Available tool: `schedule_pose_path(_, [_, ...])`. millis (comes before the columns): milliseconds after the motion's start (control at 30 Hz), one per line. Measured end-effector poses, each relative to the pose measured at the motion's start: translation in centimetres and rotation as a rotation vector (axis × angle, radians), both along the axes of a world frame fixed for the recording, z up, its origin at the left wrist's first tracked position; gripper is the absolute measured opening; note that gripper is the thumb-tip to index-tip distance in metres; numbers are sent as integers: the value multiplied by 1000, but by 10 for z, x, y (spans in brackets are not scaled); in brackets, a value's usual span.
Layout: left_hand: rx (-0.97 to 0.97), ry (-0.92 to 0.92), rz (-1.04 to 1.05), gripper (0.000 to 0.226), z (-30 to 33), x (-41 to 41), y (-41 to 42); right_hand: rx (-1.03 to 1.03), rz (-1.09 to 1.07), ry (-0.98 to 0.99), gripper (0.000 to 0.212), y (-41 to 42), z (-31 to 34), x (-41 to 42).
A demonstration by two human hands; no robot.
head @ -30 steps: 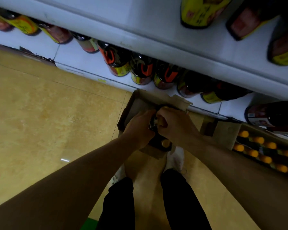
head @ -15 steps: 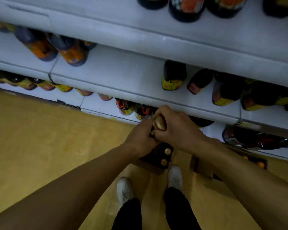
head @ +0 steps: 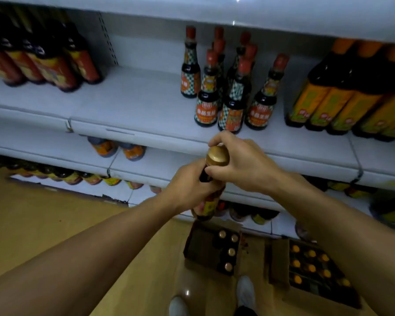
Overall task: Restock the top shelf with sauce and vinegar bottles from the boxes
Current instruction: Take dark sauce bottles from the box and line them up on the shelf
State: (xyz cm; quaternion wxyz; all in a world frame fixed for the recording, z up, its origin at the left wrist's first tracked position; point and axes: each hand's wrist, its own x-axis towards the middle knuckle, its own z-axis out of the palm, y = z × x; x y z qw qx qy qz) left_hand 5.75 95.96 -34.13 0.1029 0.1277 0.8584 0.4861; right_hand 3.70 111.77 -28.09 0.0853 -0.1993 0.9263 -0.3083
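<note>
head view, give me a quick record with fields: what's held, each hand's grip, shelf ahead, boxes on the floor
held: gold-capped bottle, upright, in front of the shelf edge
left hand: grip round the bottle's body
right hand: grip at the neck, beside the cap
shelf: red-capped bottles standing right of centre, bare space to their left
box below: open, four gold caps showing
right box: open, orange-capped bottles
floor: tan

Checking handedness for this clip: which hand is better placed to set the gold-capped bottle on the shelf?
Probably the left hand: it wraps the dark gold-capped bottle round its body, while the right hand only pinches the neck.
</note>
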Motion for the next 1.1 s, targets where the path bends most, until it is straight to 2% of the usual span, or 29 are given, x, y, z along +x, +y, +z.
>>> schedule_pose_path(133, [35, 78, 1, 12, 58, -7, -8, -63, -13, 90, 55, -5, 63, -6])
schedule_pose_path(467, [171, 257, 7, 10, 189, -19, -11, -261, -54, 208, 46, -9, 191, -10])
schedule_pose_path(600, [211, 315, -69, 15, 239, -25, -9, -326, -84, 303, 53, -8, 237, -8])
schedule_pose_path(733, [224, 375, -54, 19, 276, -31, -6, -377, -114, 377, 62, -10, 274, -7])
schedule_pose_path(833, [233, 386, -79, 29, 301, -34, -4, -437, -144, 419, 61, -10, 293, -7])
schedule_pose_path(1000, [269, 428, -123, 10, 332, -41, 6, -514, -174, 470, 56, -3, 315, -9])
schedule_pose_path(1100, [302, 424, -153, 8, 347, -45, 17, -511, -188, 533, 53, 3, 325, -13])
